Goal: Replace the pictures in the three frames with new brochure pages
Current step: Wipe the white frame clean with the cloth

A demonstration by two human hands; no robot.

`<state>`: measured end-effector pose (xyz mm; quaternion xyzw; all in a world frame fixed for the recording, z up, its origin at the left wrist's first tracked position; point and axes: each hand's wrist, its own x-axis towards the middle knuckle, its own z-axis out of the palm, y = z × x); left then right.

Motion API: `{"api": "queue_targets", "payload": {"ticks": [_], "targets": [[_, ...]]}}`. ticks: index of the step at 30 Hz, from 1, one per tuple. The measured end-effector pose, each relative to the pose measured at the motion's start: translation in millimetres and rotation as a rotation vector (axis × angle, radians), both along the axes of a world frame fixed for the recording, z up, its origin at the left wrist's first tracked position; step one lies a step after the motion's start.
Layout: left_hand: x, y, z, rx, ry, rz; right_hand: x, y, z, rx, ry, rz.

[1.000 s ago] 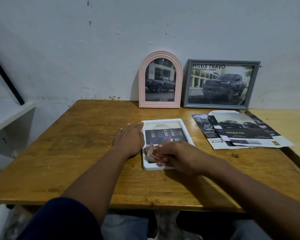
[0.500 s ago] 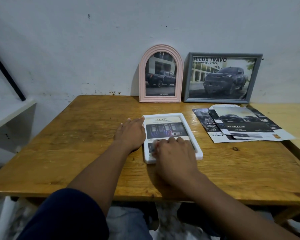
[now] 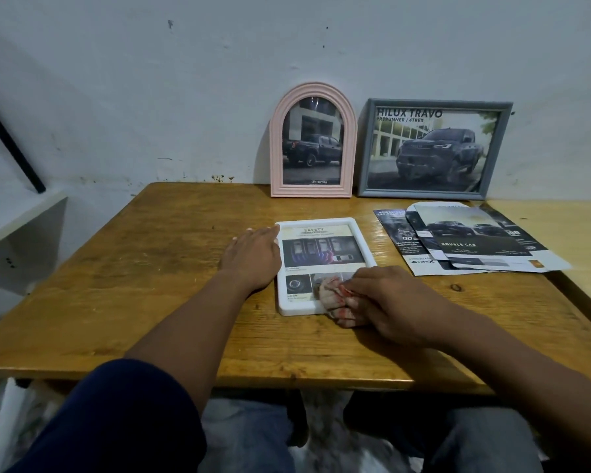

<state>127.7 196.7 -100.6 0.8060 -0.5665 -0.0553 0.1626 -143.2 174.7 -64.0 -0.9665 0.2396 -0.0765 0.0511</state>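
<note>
A white frame [image 3: 362, 235] lies flat on the wooden table [image 3: 151, 268] with a "SAFETY" brochure page in it. My left hand [image 3: 253, 257] rests flat against the frame's left edge. My right hand [image 3: 386, 302] grips a crumpled red-and-white cloth [image 3: 331, 295] on the frame's lower right corner. A pink arched frame [image 3: 313, 141] and a grey frame [image 3: 434, 148], both showing a dark pickup, lean on the wall at the back. Loose brochure pages [image 3: 468, 240] lie to the right.
A white shelf [image 3: 17, 216] stands to the left, with a black bar [image 3: 11, 141] leaning above it. A second, paler table surface [image 3: 567, 233] adjoins on the right. The wall stands right behind the leaning frames.
My right hand with the cloth slid from the middle of the frame's glass down to its lower right corner. My left hand stayed at the frame's left edge.
</note>
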Motion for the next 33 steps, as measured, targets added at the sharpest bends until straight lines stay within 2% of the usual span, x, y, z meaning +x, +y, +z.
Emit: {"api": "queue_targets", "payload": {"ticks": [5, 7, 9, 11, 14, 18, 22, 25, 29, 33], "targets": [[-2, 2, 2, 0.001, 0.001, 0.000, -27, 4, -18, -0.161, -0.100, -0.091], [-2, 2, 2, 0.011, -0.005, 0.003, -25, 4, -22, -0.058, -0.242, -0.118], [-1, 1, 3, 0.024, -0.004, 0.004, -22, -2, -20, 0.134, -0.437, -0.189], [-1, 0, 3, 0.030, 0.000, 0.002, -17, -8, -12, 0.220, -0.506, -0.229], [-1, -1, 2, 0.030, -0.003, -0.002, -7, -14, -18, 0.206, -0.286, -0.155], [1, -1, -1, 0.027, 0.000, 0.002, 2, -16, -35, 0.051, -0.047, -0.101], [0, -1, -1, 0.025, 0.001, 0.000, 13, -19, -31, -0.032, 0.047, -0.106], [0, -1, -1, 0.022, -0.015, -0.004, 30, -12, -24, -0.020, 0.123, -0.065], [2, -1, -3, 0.025, -0.015, -0.003, 32, -4, -20, 0.079, 0.126, 0.004], [1, -1, -3, 0.027, -0.004, -0.009, 16, 1, -23, -0.008, 0.104, -0.106]]}}
